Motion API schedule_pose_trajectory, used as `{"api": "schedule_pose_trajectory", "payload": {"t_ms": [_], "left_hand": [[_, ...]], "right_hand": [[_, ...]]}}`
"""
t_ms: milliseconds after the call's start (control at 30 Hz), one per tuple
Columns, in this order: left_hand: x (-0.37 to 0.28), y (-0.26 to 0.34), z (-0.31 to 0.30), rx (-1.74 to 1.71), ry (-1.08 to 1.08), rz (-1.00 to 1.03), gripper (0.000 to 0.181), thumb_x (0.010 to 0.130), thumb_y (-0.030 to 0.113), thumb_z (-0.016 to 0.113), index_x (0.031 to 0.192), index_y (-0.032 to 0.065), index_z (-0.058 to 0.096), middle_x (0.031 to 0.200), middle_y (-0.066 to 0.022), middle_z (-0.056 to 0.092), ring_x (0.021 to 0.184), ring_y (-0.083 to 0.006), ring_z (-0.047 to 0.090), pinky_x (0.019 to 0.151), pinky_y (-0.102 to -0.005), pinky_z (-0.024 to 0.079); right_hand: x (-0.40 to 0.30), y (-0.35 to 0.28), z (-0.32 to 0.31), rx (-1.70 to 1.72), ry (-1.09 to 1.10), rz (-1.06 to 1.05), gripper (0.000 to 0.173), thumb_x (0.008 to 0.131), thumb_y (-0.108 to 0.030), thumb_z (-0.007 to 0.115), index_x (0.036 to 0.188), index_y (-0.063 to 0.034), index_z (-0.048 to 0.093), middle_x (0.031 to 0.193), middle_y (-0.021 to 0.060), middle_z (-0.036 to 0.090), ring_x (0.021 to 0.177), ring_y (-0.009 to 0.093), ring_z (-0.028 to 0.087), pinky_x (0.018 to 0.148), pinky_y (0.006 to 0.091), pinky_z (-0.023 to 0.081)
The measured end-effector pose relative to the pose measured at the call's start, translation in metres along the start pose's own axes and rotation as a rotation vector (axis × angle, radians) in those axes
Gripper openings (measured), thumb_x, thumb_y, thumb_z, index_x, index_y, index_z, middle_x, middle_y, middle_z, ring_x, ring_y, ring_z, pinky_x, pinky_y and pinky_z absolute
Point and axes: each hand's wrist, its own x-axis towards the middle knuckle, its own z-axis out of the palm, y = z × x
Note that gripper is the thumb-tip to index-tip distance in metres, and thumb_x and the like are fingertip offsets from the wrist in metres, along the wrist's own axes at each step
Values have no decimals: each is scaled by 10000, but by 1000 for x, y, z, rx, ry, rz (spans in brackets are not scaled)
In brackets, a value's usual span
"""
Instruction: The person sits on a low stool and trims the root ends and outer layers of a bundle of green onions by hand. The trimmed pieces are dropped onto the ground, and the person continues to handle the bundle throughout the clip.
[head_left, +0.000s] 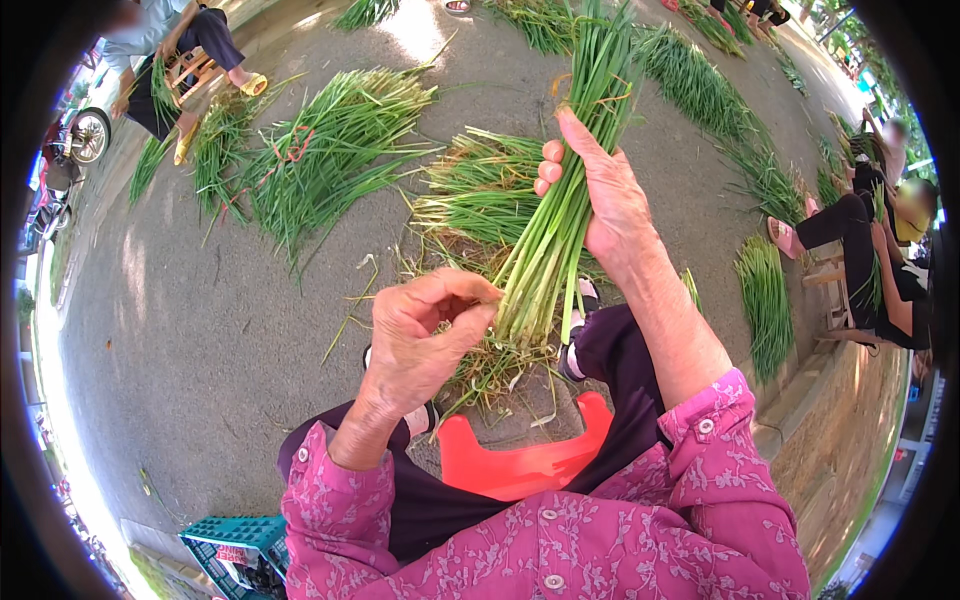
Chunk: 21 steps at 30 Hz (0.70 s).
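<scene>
A bundle of long green garlic chives (551, 225) slants across the middle, its pale stem ends down and its leaves up. My right hand (600, 180) is closed around the bundle at mid-length, thumb on top. At the lower stem ends, my left hand (439, 322) pinches with thumb and forefinger at the outer left stem; whether a thin piece is between the fingertips is too small to tell. Behind the held bundle, a pile of chives (484, 187) lies on the pavement. Loose dry leaves and trimmings (495, 371) lie below the stems, between my feet.
A red plastic stool (517, 469) shows between my legs. A large chive heap (337, 142) lies at left, more (765, 300) at right. A teal plastic crate (240, 532) stands at lower left. Seated people (217, 37) hold chives at upper left and on the right (847, 225).
</scene>
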Motion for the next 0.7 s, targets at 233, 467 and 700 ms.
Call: {"api": "schedule_pose_trajectory", "payload": {"t_ms": [233, 467, 700], "left_hand": [[0, -6, 11, 523, 63, 220, 130, 687, -14, 667, 804, 1, 612, 725, -33, 573, 614, -72, 530, 538, -218, 416], [3, -15, 12, 857, 158, 550, 110, 710, -29, 626, 786, 18, 562, 710, -100, 538, 586, -226, 541, 533, -280, 427], [4, -15, 9, 653, 39, 343, 109, 765, 3, 606, 813, 8, 508, 665, -77, 498, 560, -195, 499, 520, -274, 406]], "right_hand": [[-1, 6, 3, -33, 40, 6, 190, 813, -233, 650, 865, -129, 499, 668, -2, 535, 544, 103, 535, 485, 260, 482], [-3, 8, 9, -47, 97, 58, 205, 806, -228, 659, 863, -118, 497, 655, 7, 542, 533, 107, 539, 475, 262, 484], [-4, 7, 7, -36, 124, 73, 204, 806, -224, 658, 862, -119, 492, 651, 10, 544, 527, 110, 541, 465, 269, 485]]}}
